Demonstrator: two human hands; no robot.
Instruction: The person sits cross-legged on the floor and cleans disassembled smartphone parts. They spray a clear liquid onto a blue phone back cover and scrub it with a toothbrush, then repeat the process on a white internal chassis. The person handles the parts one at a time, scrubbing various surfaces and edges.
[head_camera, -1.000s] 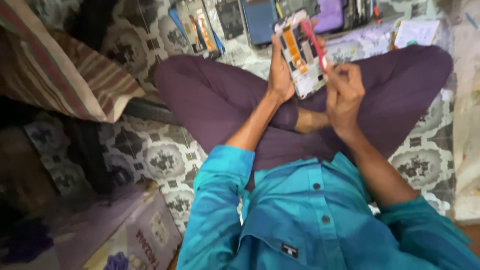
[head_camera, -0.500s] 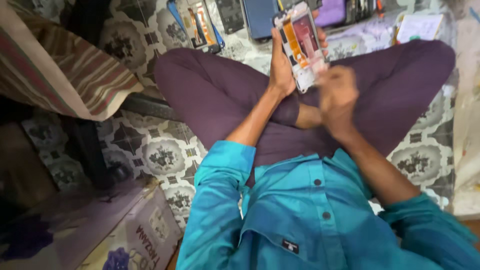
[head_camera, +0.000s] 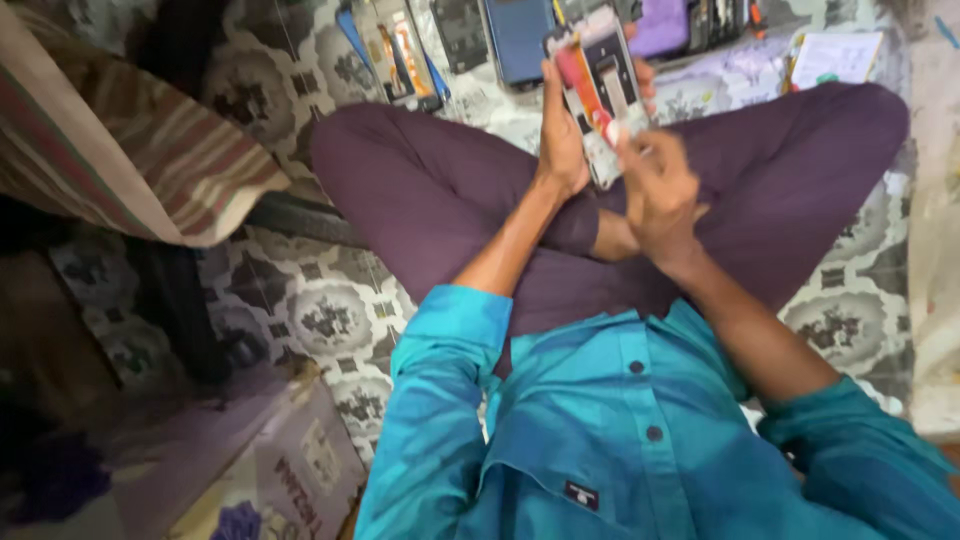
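**Opened phone, held over lap**

Patterned grey-and-white floor covering (head_camera: 320, 310) underneath, seated cross-legged in dark purple trousers (head_camera: 430, 200), teal buttoned shirt (head_camera: 600, 440) in foreground.

Thing in hand: opened smartphone with back cover off, orange and white internals showing (head_camera: 598, 85). Held up above the knees, tilted, well clear of the floor.

Left hand (head_camera: 562, 140): wrapped round the phone's left long edge and back, grasping it firmly. Right hand (head_camera: 655, 185): fingertips pinched together at the phone's lower right part; blurred, so cannot tell whether clenched on a small tool or merely touching the board.

Handling, as judged: light, stiff, flat slab. Fragile where open; exposed board and ribbon cables likely easy to snag or bend. Probably slippery along the smooth rim. Best held by the long edges of the frame, never across the bare internals.

Edges and room: row of further phones and parts (head_camera: 400, 50) laid out on the floor just beyond the knees, blue flat phone body (head_camera: 515, 40) among them. Striped fabric cushion (head_camera: 120, 150) to the left, printed cardboard box (head_camera: 300, 470) near the left hip. Open room only above the lap; crowded ahead.
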